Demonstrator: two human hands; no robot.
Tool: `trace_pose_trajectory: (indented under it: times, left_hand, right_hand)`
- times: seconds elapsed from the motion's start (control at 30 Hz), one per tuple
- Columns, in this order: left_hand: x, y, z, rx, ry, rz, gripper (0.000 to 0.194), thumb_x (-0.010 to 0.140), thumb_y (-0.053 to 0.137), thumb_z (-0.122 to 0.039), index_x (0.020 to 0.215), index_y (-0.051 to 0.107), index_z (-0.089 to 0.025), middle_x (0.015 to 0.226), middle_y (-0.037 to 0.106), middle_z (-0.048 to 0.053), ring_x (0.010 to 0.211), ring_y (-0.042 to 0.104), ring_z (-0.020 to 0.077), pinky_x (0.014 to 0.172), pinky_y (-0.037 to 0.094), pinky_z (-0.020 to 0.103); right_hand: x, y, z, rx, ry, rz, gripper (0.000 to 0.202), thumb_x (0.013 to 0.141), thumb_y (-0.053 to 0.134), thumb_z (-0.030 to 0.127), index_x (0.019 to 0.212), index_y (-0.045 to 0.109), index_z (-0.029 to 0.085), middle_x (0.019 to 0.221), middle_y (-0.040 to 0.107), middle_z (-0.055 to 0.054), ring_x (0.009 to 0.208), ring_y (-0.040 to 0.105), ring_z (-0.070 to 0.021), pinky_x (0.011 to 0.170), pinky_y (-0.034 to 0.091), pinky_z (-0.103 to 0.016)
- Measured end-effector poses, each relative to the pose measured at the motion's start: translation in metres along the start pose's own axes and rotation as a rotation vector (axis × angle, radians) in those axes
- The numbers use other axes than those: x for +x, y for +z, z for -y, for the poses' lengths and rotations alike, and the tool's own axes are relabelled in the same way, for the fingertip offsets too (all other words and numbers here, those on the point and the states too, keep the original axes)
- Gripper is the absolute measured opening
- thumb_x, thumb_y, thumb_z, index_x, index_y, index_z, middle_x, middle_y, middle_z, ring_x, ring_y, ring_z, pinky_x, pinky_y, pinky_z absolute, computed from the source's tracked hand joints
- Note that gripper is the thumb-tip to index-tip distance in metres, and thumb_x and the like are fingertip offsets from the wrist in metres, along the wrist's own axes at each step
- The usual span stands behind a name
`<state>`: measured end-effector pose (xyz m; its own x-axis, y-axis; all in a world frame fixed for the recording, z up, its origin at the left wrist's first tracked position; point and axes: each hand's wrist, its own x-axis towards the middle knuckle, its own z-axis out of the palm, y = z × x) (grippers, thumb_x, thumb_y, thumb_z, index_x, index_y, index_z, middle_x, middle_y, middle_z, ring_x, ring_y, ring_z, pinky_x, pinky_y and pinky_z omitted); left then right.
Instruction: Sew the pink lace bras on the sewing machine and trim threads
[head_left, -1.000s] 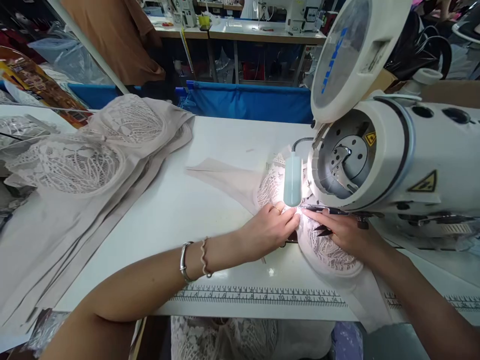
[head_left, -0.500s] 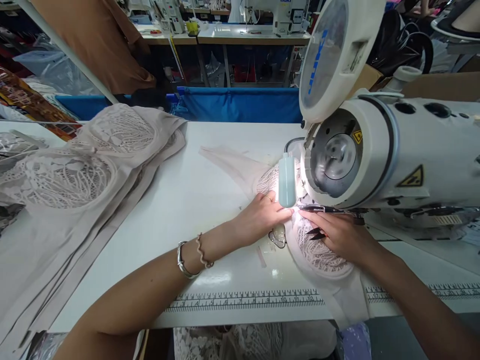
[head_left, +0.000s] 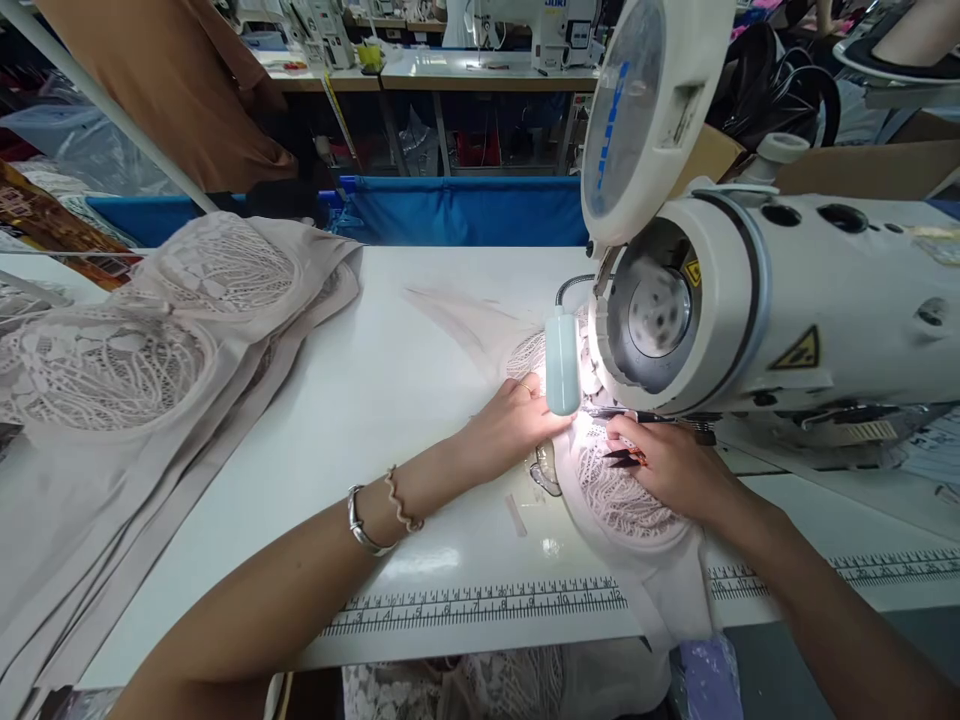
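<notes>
A pale pink lace bra lies under the head of a white sewing machine. My left hand is closed at the bra's edge beside the needle area, its fingertips partly behind the small light-green lamp. In my right hand are small thread snips, dark blades pointing left over the lace cup, with a bit of orange showing. That hand's thumb and forefinger are drawn together near the presser foot. The needle itself is hidden.
More lace bras are piled on the left of the white table. A printed ruler strip runs along the front edge. A blue cloth bin and a person in a brown top are behind.
My right hand's fingers have drawn back from the needle area and curled, with the snips shifting. The left hand stays at the fabric. The whole view has shifted slightly.
</notes>
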<state>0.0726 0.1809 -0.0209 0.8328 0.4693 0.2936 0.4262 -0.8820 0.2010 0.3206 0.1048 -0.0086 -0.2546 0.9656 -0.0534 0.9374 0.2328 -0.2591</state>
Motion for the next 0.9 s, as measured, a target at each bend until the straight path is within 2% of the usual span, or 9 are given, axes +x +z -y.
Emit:
trace_pose_trajectory:
  times: [0.1,0.23,0.3,0.4,0.53,0.6,0.7,0.8,0.9]
  left_hand:
    - [0.001,0.000,-0.007,0.113,0.007,0.007,0.033,0.101,0.038,-0.007,0.118,0.064,-0.016,0.094,0.069,0.009,0.091,0.058,0.0230,0.080,0.048,0.038]
    - [0.000,0.005,-0.032,0.245,0.038,-0.016,0.030,0.098,0.037,0.000,0.099,0.065,-0.011,0.083,0.065,0.008,0.070,0.053,0.0167,0.068,0.044,0.031]
    - [-0.002,0.009,-0.047,0.270,0.039,-0.045,0.028,0.104,0.039,-0.013,0.094,0.065,-0.010,0.086,0.066,0.010,0.072,0.056,0.0183,0.067,0.045,0.032]
    - [-0.006,0.012,-0.063,0.357,-0.003,-0.050,0.045,0.107,0.043,-0.042,0.103,0.068,-0.005,0.104,0.070,0.018,0.091,0.063,0.0264,0.078,0.051,0.039]
    - [-0.010,0.012,-0.074,0.398,-0.047,0.002,0.067,0.100,0.051,-0.058,0.122,0.065,0.004,0.123,0.068,0.024,0.112,0.063,0.0356,0.096,0.051,0.046]
    - [-0.011,0.013,-0.077,0.400,-0.061,0.015,0.068,0.101,0.050,-0.055,0.130,0.061,0.006,0.132,0.064,0.026,0.123,0.060,0.0391,0.106,0.047,0.050]
    - [-0.012,0.018,-0.078,0.409,-0.070,0.005,0.061,0.103,0.045,-0.043,0.134,0.057,0.008,0.135,0.062,0.028,0.128,0.059,0.0403,0.109,0.046,0.051]
    - [-0.013,0.024,-0.075,0.397,-0.039,-0.040,0.055,0.103,0.042,-0.031,0.134,0.053,0.013,0.134,0.062,0.031,0.127,0.061,0.0406,0.109,0.047,0.049]
    - [-0.013,0.026,-0.070,0.370,-0.019,-0.069,0.051,0.102,0.041,-0.023,0.137,0.050,0.012,0.135,0.062,0.031,0.127,0.061,0.0401,0.109,0.048,0.050]
  right_hand:
    - [0.006,0.001,0.004,-0.010,0.143,-0.081,0.014,0.087,0.055,0.030,0.089,0.068,0.027,0.071,0.068,-0.001,0.058,0.058,-0.0204,0.051,0.039,-0.028]
    - [0.012,0.007,0.008,-0.121,0.181,-0.183,0.017,0.089,0.056,0.036,0.083,0.068,0.026,0.064,0.065,-0.002,0.056,0.056,-0.0218,0.053,0.039,-0.030]
    - [0.012,0.010,0.006,-0.150,0.196,-0.159,0.015,0.087,0.057,0.034,0.085,0.070,0.026,0.067,0.068,-0.003,0.059,0.059,-0.0227,0.056,0.042,-0.030]
    - [0.008,0.015,-0.002,-0.161,0.182,-0.179,0.016,0.085,0.058,0.030,0.092,0.072,0.025,0.079,0.074,-0.005,0.069,0.066,-0.0248,0.060,0.048,-0.032]
    - [0.001,0.018,-0.015,-0.127,-0.065,-0.309,0.033,0.083,0.049,0.015,0.102,0.075,0.022,0.090,0.078,-0.007,0.080,0.072,-0.0255,0.069,0.057,-0.035]
    - [-0.001,0.017,-0.016,-0.109,-0.191,-0.301,0.049,0.081,0.044,0.006,0.114,0.074,0.023,0.096,0.079,-0.005,0.084,0.073,-0.0228,0.076,0.059,-0.034]
    - [-0.003,0.013,-0.014,-0.113,-0.285,-0.278,0.066,0.079,0.040,-0.002,0.130,0.070,0.029,0.105,0.078,-0.001,0.095,0.073,-0.0199,0.089,0.059,-0.033]
    - [-0.004,0.012,-0.012,-0.136,-0.321,-0.316,0.065,0.081,0.041,-0.002,0.130,0.071,0.029,0.110,0.077,-0.002,0.105,0.072,-0.0217,0.094,0.059,-0.034]
    - [-0.004,0.012,-0.010,-0.151,-0.351,-0.346,0.063,0.081,0.042,-0.002,0.130,0.071,0.026,0.110,0.077,-0.004,0.105,0.072,-0.0229,0.091,0.060,-0.034]
